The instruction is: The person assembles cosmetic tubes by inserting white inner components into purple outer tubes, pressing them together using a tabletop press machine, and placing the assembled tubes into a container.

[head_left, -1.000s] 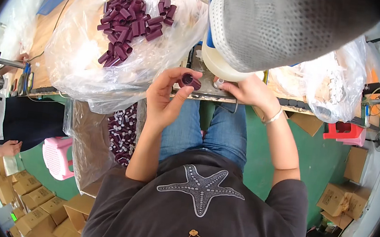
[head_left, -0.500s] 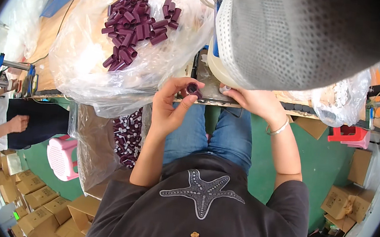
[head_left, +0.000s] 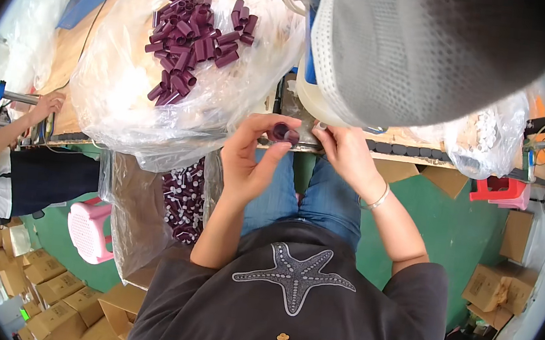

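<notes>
A short dark purple tube (head_left: 283, 132) is pinched between the thumb and fingers of my left hand (head_left: 247, 157), its open end facing up at me. Close by on the right, my right hand (head_left: 352, 157) has thumb and fingertips together on a small whitish piece (head_left: 321, 127). A narrow gap separates that piece from the tube. Both hands are over the front edge of the workbench. Beyond my left hand, a heap of similar purple tubes (head_left: 197, 36) lies on a clear plastic sheet (head_left: 112, 87).
A plastic-lined box (head_left: 139, 202) of purple pieces with white ends (head_left: 183, 200) stands below left. White parts lie in a clear bag (head_left: 480, 149) at right. A large grey mesh-textured object (head_left: 417, 59) blocks the upper right. A co-worker's hand (head_left: 50, 103) is at the far left.
My right hand has moved slightly left and turned, bringing the whitish piece nearer the tube. My left hand has shifted slightly right. The co-worker's hand has risen to the bench.
</notes>
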Demonstrator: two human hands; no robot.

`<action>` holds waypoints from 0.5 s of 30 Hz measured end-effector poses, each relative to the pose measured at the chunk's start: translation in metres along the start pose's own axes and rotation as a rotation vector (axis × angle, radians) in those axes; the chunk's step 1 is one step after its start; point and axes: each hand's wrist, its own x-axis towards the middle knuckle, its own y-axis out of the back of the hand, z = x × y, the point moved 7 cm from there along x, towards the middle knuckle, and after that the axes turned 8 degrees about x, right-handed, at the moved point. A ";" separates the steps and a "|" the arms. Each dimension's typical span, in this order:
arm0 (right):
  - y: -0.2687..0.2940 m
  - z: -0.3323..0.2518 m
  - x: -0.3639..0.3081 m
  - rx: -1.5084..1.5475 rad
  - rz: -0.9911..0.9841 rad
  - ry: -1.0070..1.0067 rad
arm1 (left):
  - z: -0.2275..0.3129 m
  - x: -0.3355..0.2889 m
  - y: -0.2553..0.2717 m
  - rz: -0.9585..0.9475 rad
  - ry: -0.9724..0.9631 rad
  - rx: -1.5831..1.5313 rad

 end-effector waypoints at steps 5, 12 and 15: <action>0.020 -0.005 -0.014 0.052 0.145 -0.052 | -0.020 0.003 -0.019 -0.011 -0.008 0.061; 0.030 0.006 -0.054 0.152 0.251 0.033 | -0.033 0.012 -0.039 -0.024 -0.066 0.336; 0.031 0.018 -0.069 0.195 0.251 -0.034 | -0.021 0.017 -0.043 -0.026 -0.097 0.413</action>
